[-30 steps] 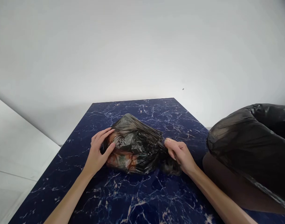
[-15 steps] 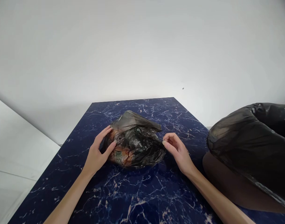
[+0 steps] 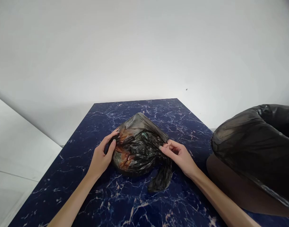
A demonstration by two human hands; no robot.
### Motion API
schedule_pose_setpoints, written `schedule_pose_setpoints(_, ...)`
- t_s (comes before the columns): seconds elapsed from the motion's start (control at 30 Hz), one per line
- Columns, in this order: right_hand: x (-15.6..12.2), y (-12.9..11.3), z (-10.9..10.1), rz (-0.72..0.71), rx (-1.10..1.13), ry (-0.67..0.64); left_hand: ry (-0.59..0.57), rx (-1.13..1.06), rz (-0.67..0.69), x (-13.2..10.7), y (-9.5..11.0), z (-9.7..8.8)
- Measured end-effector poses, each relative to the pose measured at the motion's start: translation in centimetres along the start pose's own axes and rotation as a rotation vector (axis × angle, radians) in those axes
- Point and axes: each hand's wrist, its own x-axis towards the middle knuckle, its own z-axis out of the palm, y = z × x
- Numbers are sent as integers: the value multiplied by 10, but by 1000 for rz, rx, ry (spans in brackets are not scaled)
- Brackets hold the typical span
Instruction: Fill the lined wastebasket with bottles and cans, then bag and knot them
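A thin black plastic bag (image 3: 137,148) lies on the blue marbled table in front of me. Orange and greenish contents show faintly through its left side; I cannot make out what they are. My left hand (image 3: 103,154) pinches the bag's left edge between thumb and fingers. On the other side, my right hand (image 3: 178,154) grips the gathered plastic at the bag's right edge. One loose strip of the bag hangs below that hand and rests on the tabletop.
The dark blue table (image 3: 139,208) has white veining and ends close to a white wall (image 3: 144,56). At the right stands a brown bin (image 3: 231,186) lined with a black bag (image 3: 248,145), beside my right forearm.
My right hand has shifted slightly left and taken the bag's upper right flap. A loose strip now hangs toward me. My left hand has moved slightly right and closed on the edge.
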Motion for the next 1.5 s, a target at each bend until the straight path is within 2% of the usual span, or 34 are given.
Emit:
schedule_pose_setpoints(0.17,2,3,-2,135,322,4,99,-4,-24,4,-4,-2)
schedule_pose_setpoints(0.5,-3,-4,-2,188,565,-80,393,-18,-24,11,-19,-11)
schedule_pose_setpoints(0.63,-3,-2,-3,202,688,-111,421,-33,-44,11,-27,-9)
schedule_pose_setpoints(0.73,-4,1,-3,207,745,-227,420,-46,-55,10,-26,-8)
schedule_pose_setpoints(0.93,-10,8,-7,261,667,-485,479,-9,6,5,-9,-3)
schedule_pose_setpoints(1.03,-4,8,-14,229,657,-485,458,30,113,2,4,1)
schedule_pose_setpoints(1.1,3,5,-18,169,684,-361,419,61,203,-1,17,5)
schedule_pose_setpoints(1.17,11,1,-21,99,699,-162,337,100,317,-6,33,8)
schedule_pose_setpoints(1.23,17,-1,-21,53,692,-6,194,144,472,-11,51,13)
schedule_pose_setpoints(1.27,19,-1,-21,45,685,30,98,163,552,-13,60,15)
schedule_pose_setpoints(1.33,21,0,-20,54,670,22,-138,192,644,-16,77,21)
schedule_pose_setpoints(1.4,23,2,-19,73,649,-5,-367,233,619,-16,89,27)
schedule_pose_setpoints(1.47,25,5,-17,87,630,-35,-522,321,567,-15,97,34)
schedule_pose_setpoints(1.5,26,6,-17,91,624,-44,-561,376,563,-14,98,37)
